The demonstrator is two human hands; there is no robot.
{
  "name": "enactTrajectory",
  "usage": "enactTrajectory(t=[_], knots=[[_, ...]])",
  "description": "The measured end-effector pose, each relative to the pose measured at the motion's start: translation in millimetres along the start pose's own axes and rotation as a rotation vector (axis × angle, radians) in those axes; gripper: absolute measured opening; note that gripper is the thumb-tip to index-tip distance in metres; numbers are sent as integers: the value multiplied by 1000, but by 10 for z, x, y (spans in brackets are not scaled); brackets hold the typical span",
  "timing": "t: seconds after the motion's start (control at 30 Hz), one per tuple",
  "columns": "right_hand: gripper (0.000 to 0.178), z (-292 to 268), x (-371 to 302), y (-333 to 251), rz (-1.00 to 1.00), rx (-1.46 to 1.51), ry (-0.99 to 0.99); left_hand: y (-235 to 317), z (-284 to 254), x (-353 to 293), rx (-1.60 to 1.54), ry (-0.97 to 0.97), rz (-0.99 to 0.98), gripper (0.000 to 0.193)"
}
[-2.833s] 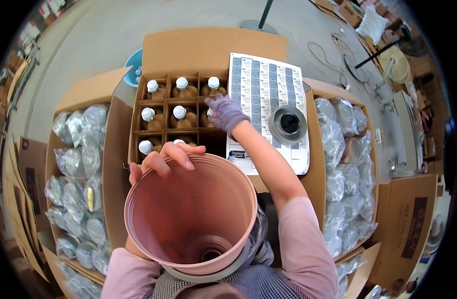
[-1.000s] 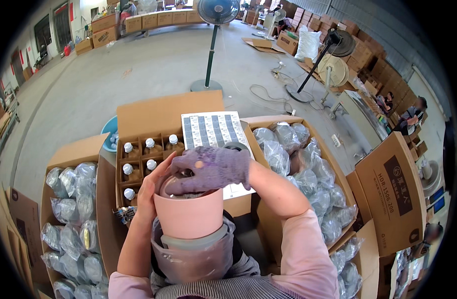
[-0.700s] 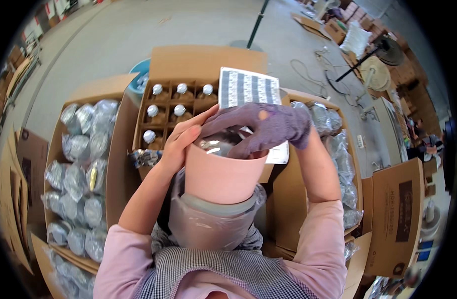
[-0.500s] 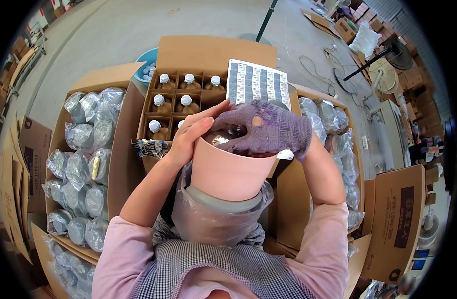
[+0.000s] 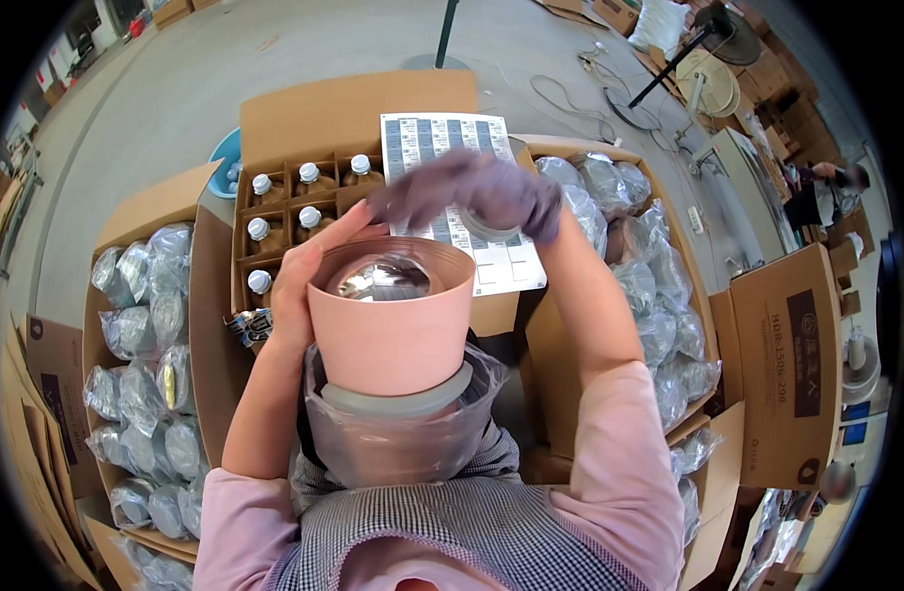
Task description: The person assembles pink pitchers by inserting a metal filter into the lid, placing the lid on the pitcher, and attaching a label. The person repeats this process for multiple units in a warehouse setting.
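Note:
Against my body stands a pink pot-shaped container (image 5: 393,340) with a shiny silver dome (image 5: 385,277) inside its mouth. A grey band (image 5: 398,397) rings its lower part, and a clear plastic bag (image 5: 398,443) is bunched round its bottom. My bare left hand (image 5: 312,271) cups the container's left side, fingers reaching along the far rim. Above that rim is my right hand (image 5: 462,192) in a purple knit glove, smeared by motion, so its grip is unclear. A grey ring-shaped thing (image 5: 489,229) shows under the glove, over a white printed label sheet (image 5: 442,133).
Ahead, a divided carton (image 5: 358,103) holds amber bottles (image 5: 314,179) with white caps. Bagged items fill the left carton (image 5: 211,295) and the right carton (image 5: 713,320). A turquoise tub (image 5: 225,163) sits behind, and a closed brown box (image 5: 782,369) stands at the right.
My right hand has lifted off the container's mouth and moved away from me, uncovering the silver dome. My left hand stays at the container's side. The whole view has shifted.

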State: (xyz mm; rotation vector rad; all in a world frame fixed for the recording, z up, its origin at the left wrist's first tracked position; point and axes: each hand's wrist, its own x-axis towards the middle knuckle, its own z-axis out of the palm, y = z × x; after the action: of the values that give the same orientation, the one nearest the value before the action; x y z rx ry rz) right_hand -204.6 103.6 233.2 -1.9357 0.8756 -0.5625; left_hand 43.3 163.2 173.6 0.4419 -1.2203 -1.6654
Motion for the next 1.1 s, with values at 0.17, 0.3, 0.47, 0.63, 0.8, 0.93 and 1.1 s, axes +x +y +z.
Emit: enactTrajectory(t=[0.17, 0.3, 0.47, 0.63, 0.8, 0.93, 1.1], knots=[[75, -470, -141, 1801, 794, -749, 325, -71, -1, 66, 27, 24, 1, 77], [80, -173, -260, 2219, 891, -857, 213, -79, 8, 102, 76, 27, -29, 83], [78, -201, -96, 1760, 608, -772, 478, -72, -62, 320, -153, 118, -214, 94], [75, 115, 407, 404, -280, -569, 751, -131, -361, 704, -3, 51, -99, 77], [72, 301, 518, -86, -364, -313, 717, 266, -175, 763, 416, 89, 22, 73], [54, 362, 482, -357, -248, 450, 572, 411, -93, 642, 663, 191, 314, 69], [40, 81, 22, -465, -69, 277, 554, 697, -583, 308, 280, 104, 224, 70]])
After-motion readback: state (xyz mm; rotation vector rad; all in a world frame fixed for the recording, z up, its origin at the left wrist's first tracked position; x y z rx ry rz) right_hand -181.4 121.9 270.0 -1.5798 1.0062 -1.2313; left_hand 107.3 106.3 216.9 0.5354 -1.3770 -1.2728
